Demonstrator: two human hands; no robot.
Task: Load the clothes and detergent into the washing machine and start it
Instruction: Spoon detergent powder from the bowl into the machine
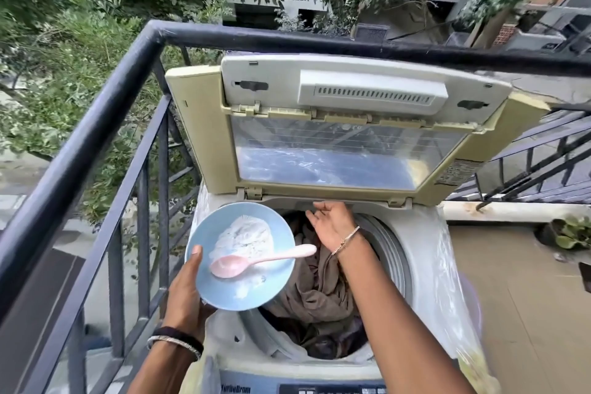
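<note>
A top-loading washing machine [425,253] stands in front of me with its lid [345,125] raised upright. Brown and dark clothes [319,291] fill the drum. My left hand [187,291] grips a light blue bowl [275,278] from below at its near rim, thumb on the edge, over the drum's left side. White detergent powder [246,235] is heaped in the bowl, and a pink spoon [256,262] lies across it. My right hand [329,224] reaches over the drum to its far rim under the lid hinge, fingers loosely spread and holding nothing.
A dark metal railing [105,112] runs along the left and behind the machine, with trees and buildings beyond. The control panel [319,389] lies at the bottom edge. A tiled balcony floor [518,281] and a potted plant [569,233] are on the right.
</note>
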